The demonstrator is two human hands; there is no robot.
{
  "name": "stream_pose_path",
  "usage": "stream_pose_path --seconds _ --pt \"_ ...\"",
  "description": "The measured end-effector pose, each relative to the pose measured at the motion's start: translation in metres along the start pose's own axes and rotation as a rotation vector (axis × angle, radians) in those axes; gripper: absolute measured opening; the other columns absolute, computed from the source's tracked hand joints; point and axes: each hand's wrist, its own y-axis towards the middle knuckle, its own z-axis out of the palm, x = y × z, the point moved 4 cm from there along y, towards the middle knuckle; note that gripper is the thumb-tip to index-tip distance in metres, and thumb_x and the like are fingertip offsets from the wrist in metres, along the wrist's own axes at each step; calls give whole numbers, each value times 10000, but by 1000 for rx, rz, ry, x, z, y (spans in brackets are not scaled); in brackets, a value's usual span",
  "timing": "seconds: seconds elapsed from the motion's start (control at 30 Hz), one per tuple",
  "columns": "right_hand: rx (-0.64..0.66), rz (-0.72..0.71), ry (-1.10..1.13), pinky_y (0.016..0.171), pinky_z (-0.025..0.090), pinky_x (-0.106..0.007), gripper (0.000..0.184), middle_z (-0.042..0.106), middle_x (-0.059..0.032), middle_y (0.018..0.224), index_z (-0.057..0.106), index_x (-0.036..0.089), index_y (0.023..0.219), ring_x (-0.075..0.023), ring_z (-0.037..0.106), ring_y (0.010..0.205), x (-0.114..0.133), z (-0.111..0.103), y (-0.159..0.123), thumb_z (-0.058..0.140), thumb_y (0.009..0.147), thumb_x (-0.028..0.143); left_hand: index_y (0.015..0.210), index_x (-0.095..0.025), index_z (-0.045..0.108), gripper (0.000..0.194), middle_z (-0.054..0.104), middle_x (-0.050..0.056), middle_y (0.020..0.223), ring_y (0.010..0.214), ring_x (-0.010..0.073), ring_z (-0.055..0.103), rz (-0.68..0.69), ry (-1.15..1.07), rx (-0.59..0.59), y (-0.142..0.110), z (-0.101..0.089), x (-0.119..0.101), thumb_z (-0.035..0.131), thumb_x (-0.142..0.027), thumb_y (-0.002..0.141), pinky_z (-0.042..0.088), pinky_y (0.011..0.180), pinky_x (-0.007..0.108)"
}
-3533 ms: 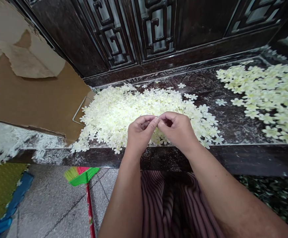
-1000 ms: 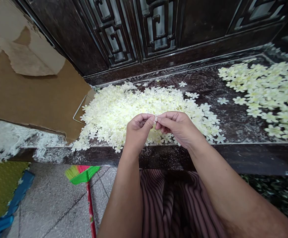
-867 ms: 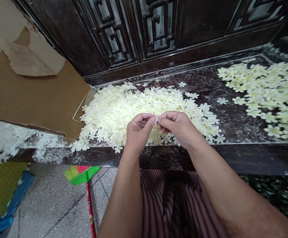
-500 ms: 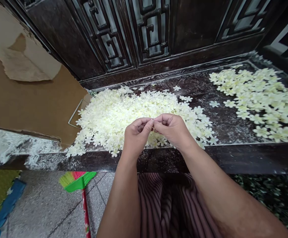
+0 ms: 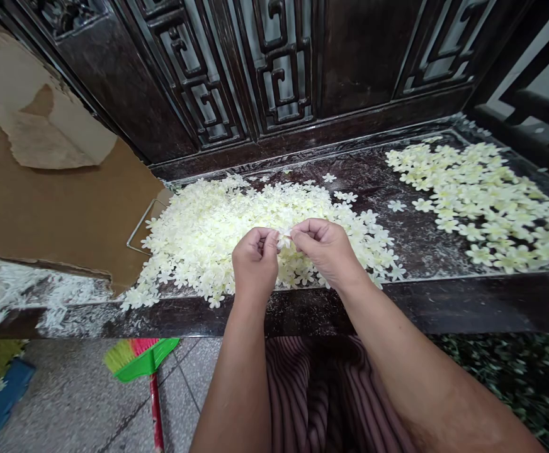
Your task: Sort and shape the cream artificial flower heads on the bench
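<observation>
Over a heap of loose pale yellow-white artificial flowers (image 5: 218, 220), my two hands meet nearly fingertip to fingertip. One small white flower (image 5: 284, 241) shows between them. Thumb and forefinger of my left hand (image 5: 256, 259) pinch it from the left side. My right hand (image 5: 325, 250) closes its thumb and forefinger at the flower's right side. Exactly which part each hand grips is too small to tell. The heap lies on a dark wooden bench seat (image 5: 354, 314), just beyond and under my hands.
A second spread of flowers (image 5: 482, 204) covers the bench's right end. A torn cardboard box (image 5: 57, 207) stands at left, by white shreds (image 5: 62, 296) and a bent wire handle (image 5: 137, 226). Below, a green broom (image 5: 147, 362) is on the floor; dark foliage (image 5: 505, 377) sits lower right.
My hands have drawn slightly apart, and a white flower now shows between the fingertips. The whole view has shifted a little.
</observation>
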Motion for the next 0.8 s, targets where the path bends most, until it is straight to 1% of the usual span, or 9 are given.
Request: stream_pose_path --seconds 0.13,0.23,0.3,0.4,0.47,0.53,0.67,0.73,0.8 --pt "7 -22 41 406 256 -195 69 462 79 444 573 155 591 -35 349 406 -3 2 1 597 619 213 670 -178 557 170 535 -32 568 533 97 508 23 61 -48 -1 0 0 522 -308 774 390 520 214" --pt "11 -26 24 399 243 -195 65 443 82 448 569 156 605 -37 333 404 -2 2 0 585 640 208 665 -178 559 177 528 -32 558 524 97 502 4 36 -46 0 0 0 533 -319 768 387 513 216" --pt "3 -41 -17 403 247 -197 56 440 78 460 567 158 615 -41 339 412 0 0 0 570 657 195 665 -174 569 176 552 -24 567 531 97 513 -28 -41 -12 1 1 -1 548 -325 753 398 519 215" --pt "-15 -101 -127 417 259 -203 63 437 70 481 556 161 610 -48 353 433 3 -3 -2 550 671 175 656 -167 583 196 575 -16 576 550 97 532 -77 -161 95 1 3 -2 582 -352 721 422 542 218" --pt "2 -149 -208 433 279 -210 73 438 64 494 555 163 614 -55 364 451 4 -3 -4 550 682 188 649 -162 593 208 573 -19 564 551 97 531 -101 -206 165 0 5 -2 613 -366 690 432 553 221" --pt "38 -192 -282 452 300 -220 85 440 60 508 557 164 623 -63 371 468 3 -1 -7 546 697 206 637 -159 599 203 572 -21 557 552 95 527 -119 -221 186 0 5 0 626 -357 674 436 561 222" --pt "65 -265 -383 477 314 -230 84 443 54 530 553 167 622 -71 378 497 3 1 -9 522 700 172 587 -162 595 169 560 -28 545 533 84 492 -117 -168 153 1 3 3 572 -290 694 414 537 210" --pt "62 -256 -377 476 310 -228 80 437 56 525 550 170 613 -70 375 496 4 1 -9 525 687 155 572 -164 595 151 547 -33 531 512 79 469 -122 -128 133 1 2 5 557 -257 685 392 512 204" --pt "58 -207 -319 462 301 -223 82 437 59 513 548 173 598 -68 369 481 4 0 -8 537 676 148 578 -164 599 127 548 -33 525 506 80 475 -139 -106 80 3 -2 6 554 -235 673 385 504 201"
